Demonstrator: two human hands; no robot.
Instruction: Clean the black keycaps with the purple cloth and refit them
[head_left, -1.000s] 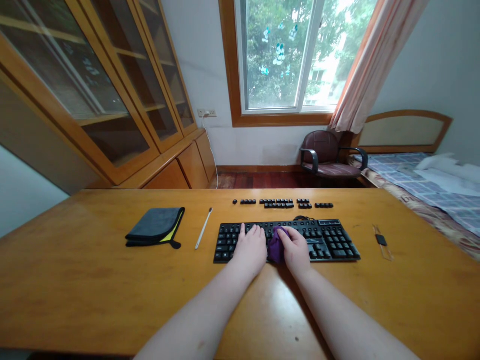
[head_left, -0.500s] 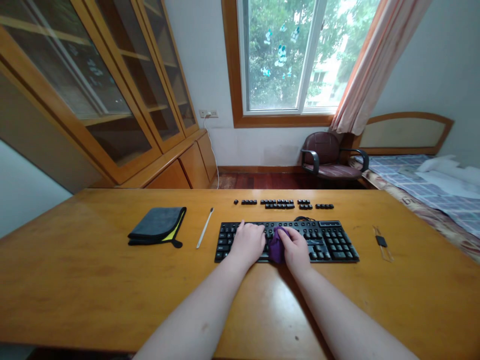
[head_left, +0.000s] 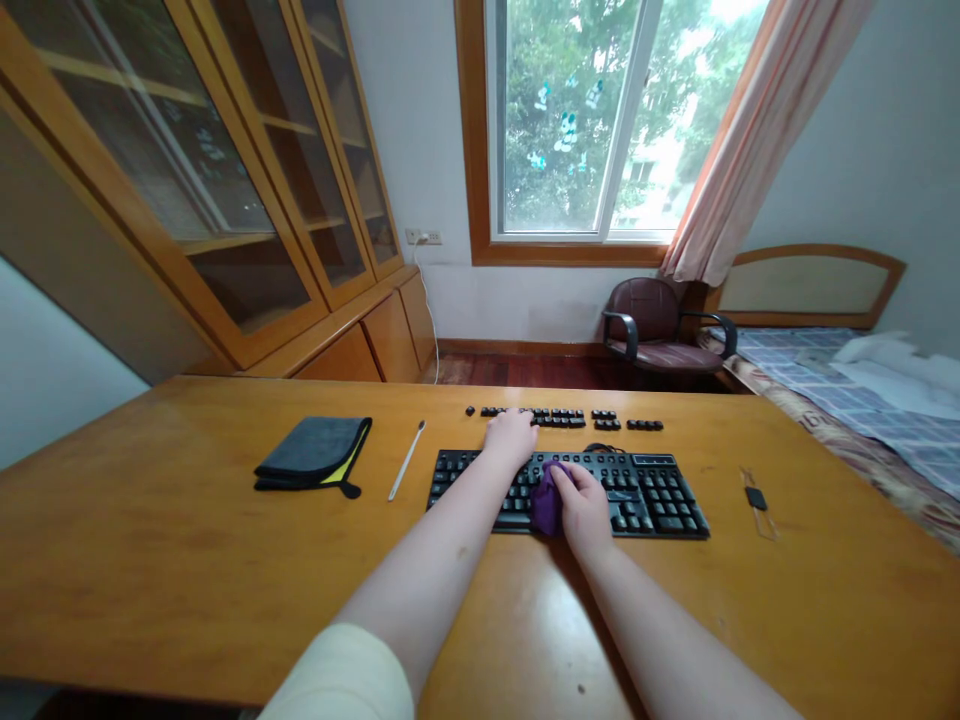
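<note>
the keyboard (head_left: 664, 497) lies flat on the worktop (head_left: 225, 580), its long side facing the person, and keys are missing from its upper part. the left hand (head_left: 512, 437) reaches across it to the loose keys (head_left: 568, 420) laid out in groups beyond its far edge; the fingertips are over the near side of these groups, and i cannot tell whether they pinch a key or only touch it. the right hand (head_left: 585, 505) is bent round a purple wad (head_left: 547, 500), pinching it between thumb and fingers over the middle of the keyboard. the two hands are apart, the left farther out than the right. a short coil of cable (head_left: 602, 448) shows just behind the keyboard. to its left lies a thin white brush (head_left: 407, 461), slanting away, and beyond that a folded grey cloth (head_left: 313, 452) with a yellow inner side and a black edge. to the right, apart from the keyboard, lies a wire tool (head_left: 756, 498) with a black middle. past the worktop stand a chair (head_left: 656, 320) and a bed (head_left: 802, 345).
</note>
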